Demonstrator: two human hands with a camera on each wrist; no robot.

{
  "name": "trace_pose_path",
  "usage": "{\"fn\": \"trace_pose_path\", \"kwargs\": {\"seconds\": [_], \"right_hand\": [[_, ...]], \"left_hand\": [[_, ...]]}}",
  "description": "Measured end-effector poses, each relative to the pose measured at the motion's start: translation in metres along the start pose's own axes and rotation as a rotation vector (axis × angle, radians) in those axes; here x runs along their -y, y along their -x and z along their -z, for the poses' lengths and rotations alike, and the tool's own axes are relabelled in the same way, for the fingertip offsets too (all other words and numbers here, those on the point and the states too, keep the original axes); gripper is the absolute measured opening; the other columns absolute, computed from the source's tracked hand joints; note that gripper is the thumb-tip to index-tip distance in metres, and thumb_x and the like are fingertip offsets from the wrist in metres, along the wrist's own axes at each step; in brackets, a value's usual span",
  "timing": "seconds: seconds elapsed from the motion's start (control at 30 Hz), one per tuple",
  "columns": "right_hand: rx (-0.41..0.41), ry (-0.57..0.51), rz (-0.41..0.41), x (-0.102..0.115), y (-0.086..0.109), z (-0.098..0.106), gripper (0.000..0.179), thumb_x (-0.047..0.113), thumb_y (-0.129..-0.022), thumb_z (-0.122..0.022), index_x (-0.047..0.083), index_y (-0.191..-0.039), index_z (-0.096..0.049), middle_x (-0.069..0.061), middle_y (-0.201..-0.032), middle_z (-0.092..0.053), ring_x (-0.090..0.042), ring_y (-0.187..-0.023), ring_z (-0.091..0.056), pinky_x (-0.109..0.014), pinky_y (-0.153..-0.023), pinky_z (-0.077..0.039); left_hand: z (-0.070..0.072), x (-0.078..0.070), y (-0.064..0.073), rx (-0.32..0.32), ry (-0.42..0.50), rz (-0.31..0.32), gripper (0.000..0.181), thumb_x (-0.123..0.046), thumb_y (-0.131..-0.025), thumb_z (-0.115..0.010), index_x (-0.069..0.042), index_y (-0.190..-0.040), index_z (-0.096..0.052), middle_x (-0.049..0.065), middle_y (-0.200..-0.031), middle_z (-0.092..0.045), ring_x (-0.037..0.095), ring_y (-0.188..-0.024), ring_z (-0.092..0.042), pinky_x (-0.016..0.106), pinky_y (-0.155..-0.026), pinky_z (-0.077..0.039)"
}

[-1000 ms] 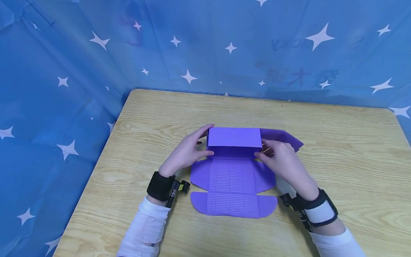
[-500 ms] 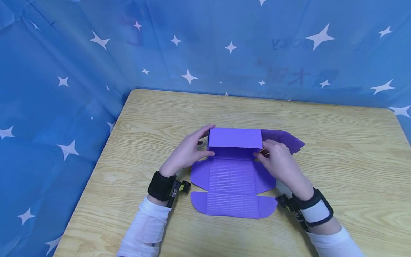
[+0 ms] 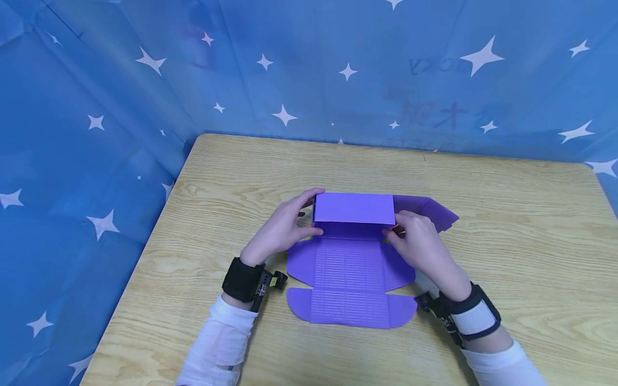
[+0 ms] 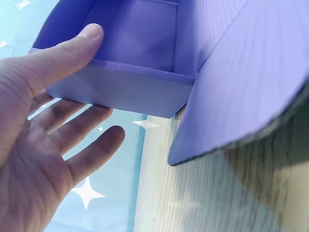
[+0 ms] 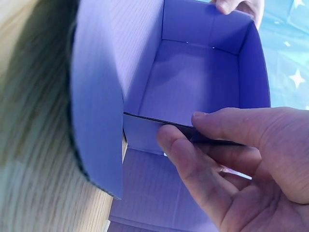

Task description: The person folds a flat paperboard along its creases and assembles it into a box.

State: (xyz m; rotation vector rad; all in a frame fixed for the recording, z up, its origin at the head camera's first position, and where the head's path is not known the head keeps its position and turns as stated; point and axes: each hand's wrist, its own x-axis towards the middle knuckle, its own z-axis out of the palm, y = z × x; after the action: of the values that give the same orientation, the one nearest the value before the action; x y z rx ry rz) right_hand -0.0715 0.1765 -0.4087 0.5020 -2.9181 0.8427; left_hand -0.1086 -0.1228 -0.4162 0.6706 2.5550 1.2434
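Note:
A purple cardboard box (image 3: pixel 354 208), partly folded, stands on its side with its hollow facing the person. Its ribbed lid panel (image 3: pixel 345 268), with side flaps, lies spread toward the front. My left hand (image 3: pixel 282 222) holds the box's left end; in the left wrist view the thumb (image 4: pixel 72 53) reaches over the rim and the fingers lie along the outside. At the other end, my right hand (image 3: pixel 420 238) pinches the end wall (image 5: pixel 140 130) between thumb and forefinger. Beyond that hand, an unfolded flap (image 3: pixel 434 212) sticks out to the right.
The wood-grain table (image 3: pixel 232 177) carries the box near its middle. A blue curtain (image 3: pixel 309 69) with white stars hangs behind the table and along its left side. Both wrists wear black straps with small cameras.
My right hand has shifted slightly left, and its fingers have drawn together at the box's right wall. The left hand and the box have barely moved.

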Motion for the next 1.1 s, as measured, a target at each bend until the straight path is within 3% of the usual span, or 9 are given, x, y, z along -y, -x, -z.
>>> {"fn": "trace_pose_path", "kwargs": {"seconds": [0.3, 0.53, 0.63, 0.73, 0.9, 1.0, 1.1], "right_hand": [[-0.013, 0.027, 0.010, -0.002, 0.000, 0.001, 0.006, -0.001, -0.087, -0.077, 0.000, -0.090, -0.072, -0.017, -0.087, -0.074, -0.033, -0.081, -0.076, -0.049, -0.071, -0.060], [0.046, 0.017, -0.030, -0.001, 0.002, 0.014, 0.036, 0.005, -0.091, -0.078, -0.008, -0.124, -0.071, -0.026, -0.108, -0.075, -0.038, -0.092, -0.078, -0.054, -0.080, -0.064], [0.049, 0.003, -0.039, -0.001, 0.005, 0.022, 0.045, 0.008, -0.091, -0.079, -0.010, -0.131, -0.067, -0.030, -0.118, -0.073, -0.041, -0.096, -0.078, -0.055, -0.082, -0.065], [0.003, 0.012, -0.022, -0.002, 0.010, 0.032, 0.048, 0.012, -0.090, -0.081, -0.009, -0.131, -0.068, -0.029, -0.120, -0.074, -0.042, -0.097, -0.077, -0.055, -0.081, -0.064], [-0.163, 0.039, 0.027, -0.008, 0.019, 0.047, 0.049, 0.014, -0.084, -0.087, 0.001, -0.128, -0.073, -0.020, -0.116, -0.076, -0.037, -0.093, -0.075, -0.044, -0.073, -0.058], [-0.214, -0.011, 0.014, -0.018, 0.022, 0.055, 0.058, 0.011, -0.082, -0.089, 0.004, -0.136, -0.069, -0.022, -0.127, -0.072, -0.042, -0.109, -0.070, -0.049, -0.085, -0.056], [-0.185, -0.072, -0.033, -0.033, 0.021, 0.060, 0.071, 0.010, -0.082, -0.088, 0.005, -0.147, -0.059, -0.026, -0.143, -0.063, -0.049, -0.131, -0.059, -0.062, -0.100, -0.050]], "left_hand": [[0.000, 0.002, 0.000, 0.003, 0.010, 0.011, 0.085, -0.016, -0.090, -0.084, -0.014, -0.162, -0.039, 0.016, -0.154, -0.058, 0.038, -0.142, -0.059, 0.050, -0.119, -0.051], [0.001, 0.002, 0.002, -0.002, 0.014, 0.010, 0.087, -0.016, -0.090, -0.084, -0.013, -0.163, -0.037, 0.017, -0.155, -0.058, 0.041, -0.143, -0.058, 0.051, -0.119, -0.050], [0.001, 0.002, 0.002, -0.003, 0.012, 0.009, 0.087, -0.015, -0.090, -0.084, -0.013, -0.163, -0.037, 0.018, -0.155, -0.058, 0.041, -0.143, -0.057, 0.052, -0.119, -0.050], [0.001, 0.001, 0.002, -0.004, 0.011, 0.011, 0.087, -0.015, -0.090, -0.084, -0.013, -0.163, -0.037, 0.017, -0.154, -0.058, 0.041, -0.142, -0.058, 0.052, -0.119, -0.050], [0.000, 0.002, 0.001, -0.005, 0.024, 0.025, 0.086, -0.016, -0.090, -0.084, -0.015, -0.162, -0.038, 0.017, -0.154, -0.058, 0.041, -0.142, -0.058, 0.052, -0.118, -0.050], [0.000, 0.002, 0.000, -0.003, 0.033, 0.033, 0.086, -0.016, -0.090, -0.084, -0.015, -0.162, -0.038, 0.017, -0.155, -0.057, 0.041, -0.142, -0.058, 0.052, -0.118, -0.051], [0.000, 0.002, 0.000, 0.001, 0.038, 0.039, 0.085, -0.016, -0.090, -0.084, -0.016, -0.162, -0.038, 0.017, -0.155, -0.057, 0.041, -0.143, -0.057, 0.053, -0.118, -0.051]]}}
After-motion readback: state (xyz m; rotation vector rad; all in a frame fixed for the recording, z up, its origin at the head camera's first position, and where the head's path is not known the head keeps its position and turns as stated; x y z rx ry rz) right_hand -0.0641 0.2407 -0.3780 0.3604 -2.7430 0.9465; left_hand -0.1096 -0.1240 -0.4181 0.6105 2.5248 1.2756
